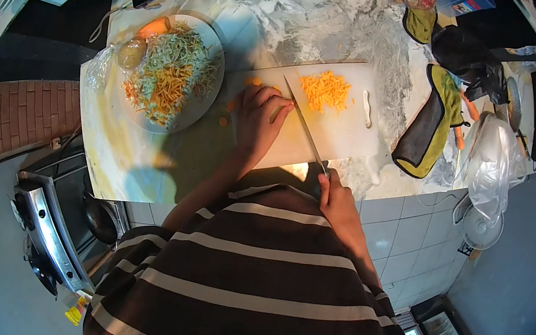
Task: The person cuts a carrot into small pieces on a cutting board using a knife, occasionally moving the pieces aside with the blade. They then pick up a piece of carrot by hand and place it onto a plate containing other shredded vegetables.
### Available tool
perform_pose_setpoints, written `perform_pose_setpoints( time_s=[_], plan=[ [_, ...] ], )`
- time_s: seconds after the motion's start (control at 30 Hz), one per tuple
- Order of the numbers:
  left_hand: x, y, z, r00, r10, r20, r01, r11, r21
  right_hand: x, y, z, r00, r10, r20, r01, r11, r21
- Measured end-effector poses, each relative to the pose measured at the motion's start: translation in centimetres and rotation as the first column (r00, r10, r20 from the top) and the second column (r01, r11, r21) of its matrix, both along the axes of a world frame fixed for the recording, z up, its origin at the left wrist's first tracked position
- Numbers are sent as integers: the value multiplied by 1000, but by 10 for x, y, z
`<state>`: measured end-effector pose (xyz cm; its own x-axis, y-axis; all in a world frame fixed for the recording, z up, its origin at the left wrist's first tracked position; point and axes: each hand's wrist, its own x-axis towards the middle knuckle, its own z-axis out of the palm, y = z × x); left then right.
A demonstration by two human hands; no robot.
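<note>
My right hand (339, 209) is wrapped round the handle of a kitchen knife (306, 129), whose long blade slants up and left across a white cutting board (337, 143). My left hand (262, 121) lies on the board's left part, fingers curled over a piece of carrot (277, 90) beside the blade tip. Its fingers mostly hide that piece. A pile of diced carrot (324, 91) sits to the right of the blade. Small orange scraps (223, 121) lie by my left wrist.
A round plate (204, 106) at left carries shredded vegetables (174, 77), a whole carrot (154, 27) and a roundish brownish item (132, 53). A white strip (367, 109) lies on the board. Right of it are a green-edged dark cloth (427, 125) and a plastic bag (493, 159).
</note>
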<state>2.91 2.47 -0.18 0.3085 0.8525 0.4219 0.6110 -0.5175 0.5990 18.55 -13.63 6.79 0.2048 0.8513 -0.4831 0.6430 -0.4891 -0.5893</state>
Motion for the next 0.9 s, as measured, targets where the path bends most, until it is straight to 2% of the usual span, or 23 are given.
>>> perform_pose_setpoints(
  time_s=[0.5,0.73,0.8,0.9],
  plan=[
    [-1,2,-3,1000,-6,24,6,1000,-7,0,4,-7,1000,-8,-6,8,1000,-21],
    [-1,1,-1,1000,-6,22,6,1000,1,-4,12,-8,998,0,66,-1,1000,8],
    [0,0,0,999,18,42,-15,997,-74,-5,11,-10,998,5,66,-7,1000,23],
    [0,-2,2,997,37,61,-36,999,-15,-9,11,-7,997,-7,72,8,1000,-8]
  ],
)
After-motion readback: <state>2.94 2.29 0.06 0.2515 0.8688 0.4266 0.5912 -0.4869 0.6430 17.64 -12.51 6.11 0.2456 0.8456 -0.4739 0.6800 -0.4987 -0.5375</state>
